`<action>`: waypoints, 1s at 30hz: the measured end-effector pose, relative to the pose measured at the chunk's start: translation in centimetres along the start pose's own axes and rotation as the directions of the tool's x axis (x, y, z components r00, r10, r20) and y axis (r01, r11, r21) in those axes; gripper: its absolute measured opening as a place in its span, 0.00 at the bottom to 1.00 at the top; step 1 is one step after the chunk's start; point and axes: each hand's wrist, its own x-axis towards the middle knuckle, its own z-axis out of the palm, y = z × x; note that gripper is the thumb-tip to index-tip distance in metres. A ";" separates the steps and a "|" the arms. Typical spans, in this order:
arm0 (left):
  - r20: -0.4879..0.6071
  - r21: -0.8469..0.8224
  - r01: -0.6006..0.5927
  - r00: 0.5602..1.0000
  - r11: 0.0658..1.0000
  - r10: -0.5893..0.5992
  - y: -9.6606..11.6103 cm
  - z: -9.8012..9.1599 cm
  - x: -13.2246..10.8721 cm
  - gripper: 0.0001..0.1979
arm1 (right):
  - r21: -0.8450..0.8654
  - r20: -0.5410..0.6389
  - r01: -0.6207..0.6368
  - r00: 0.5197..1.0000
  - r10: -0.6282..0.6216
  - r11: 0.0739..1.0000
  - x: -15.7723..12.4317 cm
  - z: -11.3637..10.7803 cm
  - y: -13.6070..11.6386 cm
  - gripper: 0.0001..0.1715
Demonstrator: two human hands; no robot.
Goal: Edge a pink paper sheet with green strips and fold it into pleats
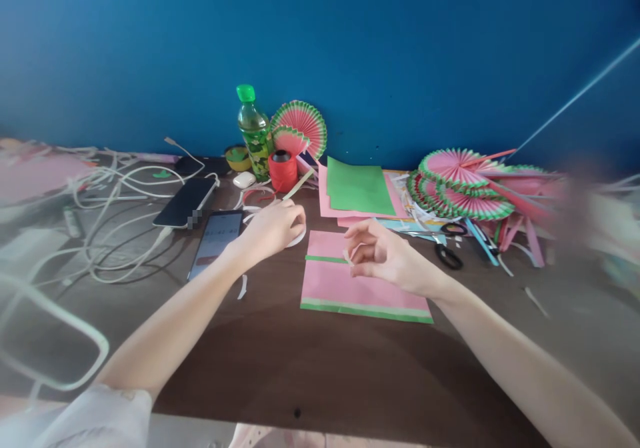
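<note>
My left hand (275, 227) is closed, its fingers curled down over a white tape roll (299, 237) on the desk. Most of the roll is hidden beneath the fingers. Between the thumb and fingers of my right hand (383, 256) is a small whitish piece of tape (347, 257). This hand hovers over pink paper (330, 281), which lies flat with a green strip across its upper part and green and pale bands along its near edge. Left of the paper, a phone (215, 238) with a lit screen lies partly behind my left wrist.
Behind stand a green-capped bottle (255, 135), a red thread spool (283, 171) and a pleated paper fan (305, 125). Green paper (360, 188) lies on pink sheets. Black-handled scissors (449, 256) sit near more fans (460, 181) at right. White cables (117, 188) and a dark phone (185, 201) occupy the left.
</note>
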 end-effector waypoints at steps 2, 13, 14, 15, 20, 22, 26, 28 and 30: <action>0.081 -0.179 -0.051 0.994 0.982 0.066 0.7 -0.3 -0.2 0.12 | -0.060 -0.001 -0.017 1.000 0.017 0.998 0.0 0.2 0.0 0.21; 0.400 -0.524 0.078 0.901 0.848 0.165 2.2 -0.5 -0.3 0.16 | -0.281 0.076 -0.068 0.993 0.093 0.957 0.8 0.8 -1.2 0.24; 0.406 -0.535 0.083 0.898 0.841 0.170 2.1 -0.6 -0.2 0.16 | -0.307 0.083 -0.075 0.991 0.105 0.949 1.0 0.8 -1.4 0.25; 0.405 -0.541 0.082 0.898 0.837 0.173 2.0 -0.7 -0.2 0.16 | -0.334 0.094 -0.078 0.989 0.115 0.939 1.3 0.7 -1.6 0.25; 0.370 -0.472 0.022 0.912 0.881 0.175 2.0 -0.9 -0.2 0.15 | -0.442 0.145 -0.077 0.977 0.155 0.894 2.3 0.7 -2.4 0.23; 0.366 -0.443 0.004 0.914 0.897 0.177 2.0 -0.9 -0.2 0.14 | -0.446 0.160 -0.058 0.977 0.143 0.893 2.7 0.7 -2.4 0.23; 0.351 -0.420 -0.016 0.919 0.907 0.179 1.7 -0.8 -0.1 0.12 | -0.417 0.157 -0.047 0.980 0.123 0.908 3.4 0.2 -1.9 0.24; 0.357 -0.429 -0.021 0.914 0.903 0.191 1.5 -0.7 0.1 0.11 | -0.404 0.125 -0.087 0.981 0.149 0.911 3.8 -0.3 -1.3 0.21; 0.374 -0.433 -0.012 0.908 0.901 0.191 1.2 -0.4 0.3 0.10 | -0.390 0.105 -0.137 0.976 0.191 0.910 4.4 -0.8 -0.7 0.17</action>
